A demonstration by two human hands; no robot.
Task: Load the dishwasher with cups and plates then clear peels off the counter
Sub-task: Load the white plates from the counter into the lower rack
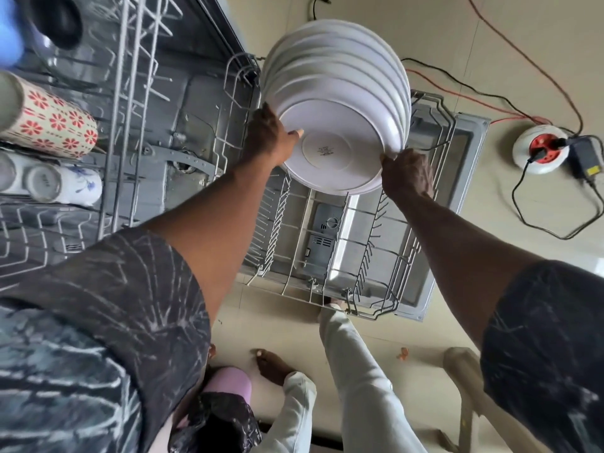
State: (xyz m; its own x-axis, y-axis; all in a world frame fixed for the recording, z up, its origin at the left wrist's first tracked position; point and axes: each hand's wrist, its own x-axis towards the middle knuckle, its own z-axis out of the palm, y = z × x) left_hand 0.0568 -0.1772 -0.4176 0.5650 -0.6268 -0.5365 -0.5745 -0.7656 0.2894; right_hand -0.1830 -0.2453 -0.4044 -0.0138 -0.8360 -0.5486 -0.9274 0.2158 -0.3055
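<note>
Soft, even daylight, bright overall with faint shadows. Wide-angle bending curves the edges. A blue object (9, 27) at top left is blurred; the center stays sharp.

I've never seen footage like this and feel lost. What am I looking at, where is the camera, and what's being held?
There is no robot here, just a person. The single picture comes from a camera worn on their head, looking down past both arms. The left hand and right hand grip a stack of white plates by its edges, above the pulled-out lower rack of an open dishwasher. At the left, the upper rack holds a floral mug and white cups.
</note>
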